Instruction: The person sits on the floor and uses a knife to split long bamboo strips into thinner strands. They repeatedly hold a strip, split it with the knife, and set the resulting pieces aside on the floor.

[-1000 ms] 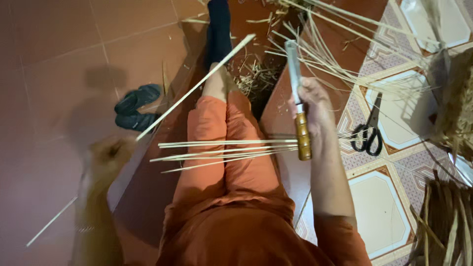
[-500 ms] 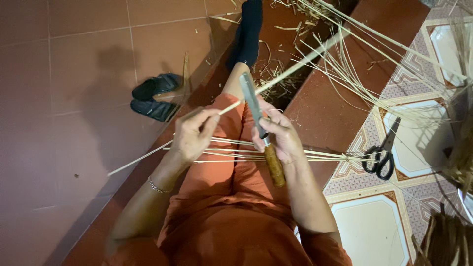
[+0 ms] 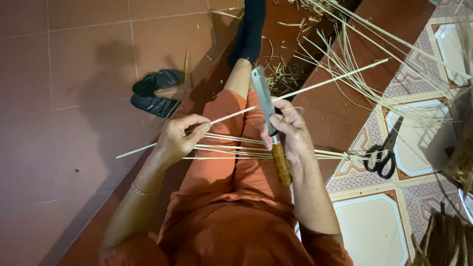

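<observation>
My left hand (image 3: 180, 138) pinches a long pale bamboo strip (image 3: 315, 86) that runs from lower left up to the right across my lap. My right hand (image 3: 290, 135) grips a knife (image 3: 263, 96) with a broad grey blade and a brown wooden handle, blade pointing away from me, its edge meeting the strip near my thumb. Several more thin strips (image 3: 231, 148) lie across my orange trousers (image 3: 221, 167) under both hands.
A pair of dark sandals (image 3: 155, 93) sits on the red tiled floor to the left. Black-handled scissors (image 3: 382, 157) lie on patterned tiles at right. Loose strips and shavings (image 3: 364, 59) are heaped ahead and to the right. Woven material (image 3: 443, 241) shows at lower right.
My left hand came in from the far left to the lap, bringing the strip with it. The knife dropped from a raised position to meet the strip. The view shifted slightly.
</observation>
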